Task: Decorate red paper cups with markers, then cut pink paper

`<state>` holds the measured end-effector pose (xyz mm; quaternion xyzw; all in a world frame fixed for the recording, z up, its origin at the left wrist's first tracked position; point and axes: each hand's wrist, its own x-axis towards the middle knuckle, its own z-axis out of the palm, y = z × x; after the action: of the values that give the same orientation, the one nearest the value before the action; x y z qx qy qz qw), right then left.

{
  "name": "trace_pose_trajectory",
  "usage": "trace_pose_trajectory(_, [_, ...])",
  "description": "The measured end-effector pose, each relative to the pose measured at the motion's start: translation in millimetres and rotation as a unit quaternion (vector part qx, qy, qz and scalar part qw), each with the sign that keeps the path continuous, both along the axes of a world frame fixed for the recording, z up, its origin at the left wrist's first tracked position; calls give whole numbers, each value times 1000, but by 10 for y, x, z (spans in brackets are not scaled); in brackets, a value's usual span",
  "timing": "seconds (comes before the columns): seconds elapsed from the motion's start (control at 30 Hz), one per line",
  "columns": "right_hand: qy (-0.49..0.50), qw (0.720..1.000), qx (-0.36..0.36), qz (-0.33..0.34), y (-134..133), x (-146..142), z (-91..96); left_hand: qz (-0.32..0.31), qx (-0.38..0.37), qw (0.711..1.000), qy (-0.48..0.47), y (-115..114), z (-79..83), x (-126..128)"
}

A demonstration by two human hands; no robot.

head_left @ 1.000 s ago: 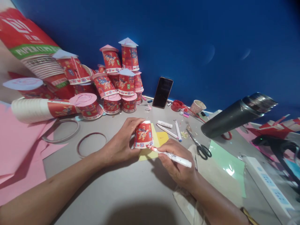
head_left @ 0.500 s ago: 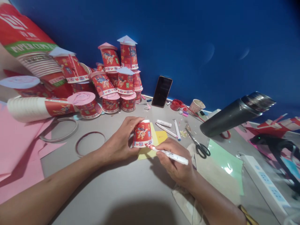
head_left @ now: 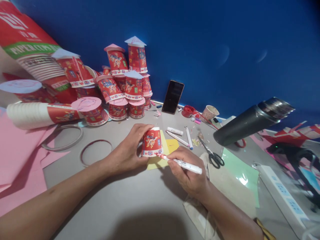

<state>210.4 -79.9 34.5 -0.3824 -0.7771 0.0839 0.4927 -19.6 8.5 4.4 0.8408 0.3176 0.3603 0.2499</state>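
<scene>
My left hand point(head_left: 128, 150) wraps round a red printed paper cup point(head_left: 151, 142) that stands upside down on a yellow sheet of paper point(head_left: 167, 154) in the middle of the grey table point(head_left: 120, 200). My right hand point(head_left: 188, 171) pinches a white marker point(head_left: 183, 164), and its red tip touches the paper at the cup's lower rim on the right side.
A pile of red cups with paper lids point(head_left: 125, 83) rises at the back left, beside sleeves of cups point(head_left: 37, 113). Two hoops point(head_left: 96, 152) lie left. Loose markers point(head_left: 182, 135), scissors point(head_left: 212, 155), a phone point(head_left: 173, 97), a dark flask point(head_left: 250, 121), a power strip point(head_left: 282, 193) and pink paper point(head_left: 20, 156) surround the hands.
The marker tip has slid a little to the right along the cup's rim. The left hand and cup have stayed put.
</scene>
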Motion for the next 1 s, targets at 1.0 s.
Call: trace_pose_trajectory(1.0, [13, 1000, -8, -11, 1, 11, -19, -1, 17, 1000, -1, -1, -2, 11])
